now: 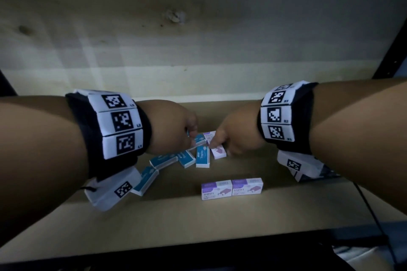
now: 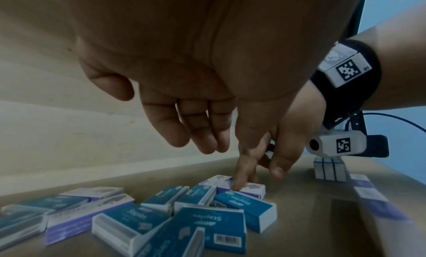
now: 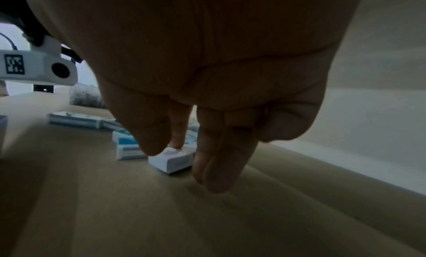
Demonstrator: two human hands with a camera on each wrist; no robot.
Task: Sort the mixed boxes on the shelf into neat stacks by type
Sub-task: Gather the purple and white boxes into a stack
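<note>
Small staple boxes lie mixed on the brown shelf [image 1: 220,226]: several blue ones [image 1: 202,157] [image 2: 244,210] in a loose heap and purple ones among them. My right hand [image 1: 217,142] [image 3: 179,151] reaches down onto a purple box [image 1: 218,152] [image 2: 251,189] [image 3: 173,162]. Its straight index finger [image 2: 242,177] presses the box's top, with the thumb close beside. My left hand [image 1: 191,136] [image 2: 202,142] hovers over the blue boxes, fingers hanging relaxed and holding nothing. Two purple boxes [image 1: 231,189] lie side by side near the front.
The pale back wall [image 1: 198,39] stands close behind the heap. A row of upright boxes [image 2: 329,169] stands to the right in the left wrist view. A black shelf post [image 1: 394,50] rises at far right, and a dark cable [image 1: 370,209] crosses the shelf's right end.
</note>
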